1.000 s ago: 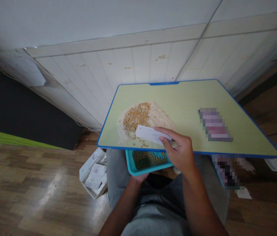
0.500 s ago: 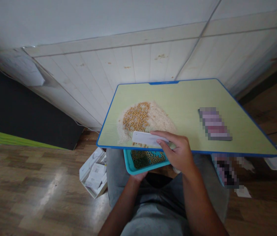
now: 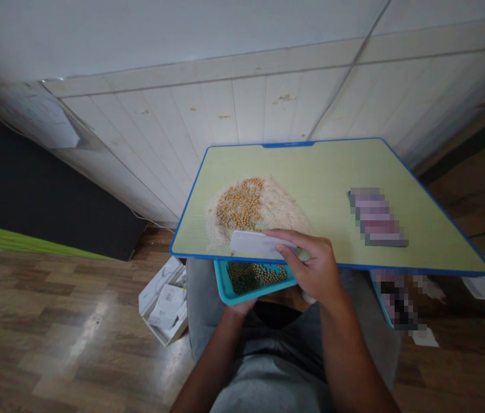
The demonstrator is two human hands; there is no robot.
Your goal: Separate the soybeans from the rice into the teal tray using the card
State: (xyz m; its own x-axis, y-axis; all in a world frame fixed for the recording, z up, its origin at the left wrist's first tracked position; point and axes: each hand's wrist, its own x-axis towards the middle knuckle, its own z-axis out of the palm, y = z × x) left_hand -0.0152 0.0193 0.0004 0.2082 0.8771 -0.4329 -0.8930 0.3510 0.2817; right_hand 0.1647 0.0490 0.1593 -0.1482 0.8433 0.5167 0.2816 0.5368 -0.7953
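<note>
Head view: right hand (image 3: pixel 317 269) pinches a flat white card (image 3: pixel 255 244)

Pretty dim, flat indoor light here, nothing harsh. The brightest bit is the white wall (image 3: pixel 225 51) above the table (image 3: pixel 332 172). There's a pale glare streak on the wood floor (image 3: pixel 91 321) down left of the table, and it's murky underneath. Big fisheye bend: the boards behind the table curve and the corners smear. The right hand (image 3: pixel 315 269) at the table's near edge looks slightly soft. Pixelated blocks sit on the table's right side.
</note>
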